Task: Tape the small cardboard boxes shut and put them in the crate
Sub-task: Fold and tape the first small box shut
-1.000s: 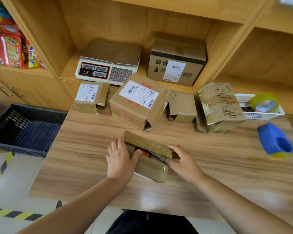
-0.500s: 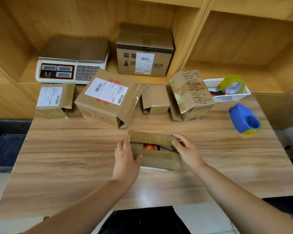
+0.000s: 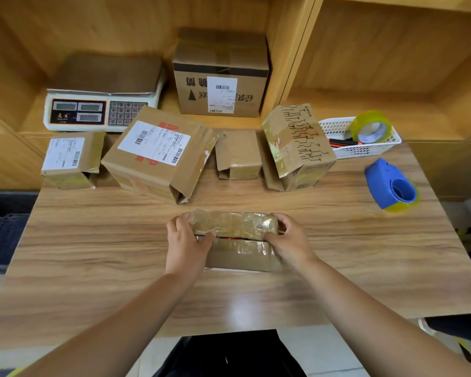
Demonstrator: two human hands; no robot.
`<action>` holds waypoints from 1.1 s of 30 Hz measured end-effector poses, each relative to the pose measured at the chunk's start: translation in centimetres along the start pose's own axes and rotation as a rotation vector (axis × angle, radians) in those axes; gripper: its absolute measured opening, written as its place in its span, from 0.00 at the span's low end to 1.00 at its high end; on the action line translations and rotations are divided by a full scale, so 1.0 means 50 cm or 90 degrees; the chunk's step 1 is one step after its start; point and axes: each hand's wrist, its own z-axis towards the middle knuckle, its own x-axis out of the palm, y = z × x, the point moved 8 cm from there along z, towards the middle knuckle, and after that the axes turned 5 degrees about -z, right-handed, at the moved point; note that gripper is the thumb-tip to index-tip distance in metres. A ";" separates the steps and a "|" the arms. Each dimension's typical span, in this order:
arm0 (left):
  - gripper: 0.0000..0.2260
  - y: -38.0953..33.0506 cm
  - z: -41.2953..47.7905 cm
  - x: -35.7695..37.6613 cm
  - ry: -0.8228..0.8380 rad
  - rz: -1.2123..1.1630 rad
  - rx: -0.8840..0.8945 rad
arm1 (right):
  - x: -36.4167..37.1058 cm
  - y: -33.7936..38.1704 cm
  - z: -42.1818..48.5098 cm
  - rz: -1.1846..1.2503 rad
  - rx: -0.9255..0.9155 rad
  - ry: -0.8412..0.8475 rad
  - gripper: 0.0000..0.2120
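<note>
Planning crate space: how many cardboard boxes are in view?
6. Held box between left hand and right hand; behind it in a row, small labelled box, large labelled box, plain box, printed box; shelf box beside the scale. Others may be hidden.

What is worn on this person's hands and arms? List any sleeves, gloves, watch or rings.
The left hand and the right hand are bare: no gloves, no ring visible. The left forearm and right forearm are uncovered down to the picture's edge, so no sleeve shows, and neither wrist carries a watch or band. Dark clothing shows between the arms.
</note>
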 end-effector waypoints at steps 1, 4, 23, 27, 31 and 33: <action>0.31 0.003 0.001 0.004 0.004 0.012 -0.003 | 0.001 -0.003 0.003 0.001 0.003 0.003 0.18; 0.30 0.027 0.004 0.014 0.022 0.022 -0.047 | 0.004 -0.009 0.010 -0.006 0.011 0.016 0.20; 0.15 0.052 -0.020 -0.036 -0.117 -0.376 -0.226 | -0.003 0.066 0.045 -0.201 -0.161 0.146 0.26; 0.14 0.065 -0.031 -0.050 -0.133 -0.322 -0.186 | 0.024 0.082 0.040 -0.329 -0.236 0.222 0.30; 0.09 0.052 -0.048 -0.052 -0.099 -0.241 -0.134 | 0.036 0.097 0.048 -0.360 -0.253 0.245 0.30; 0.04 0.037 -0.054 -0.053 -0.074 -0.215 -0.104 | 0.042 0.103 0.052 -0.370 -0.253 0.261 0.30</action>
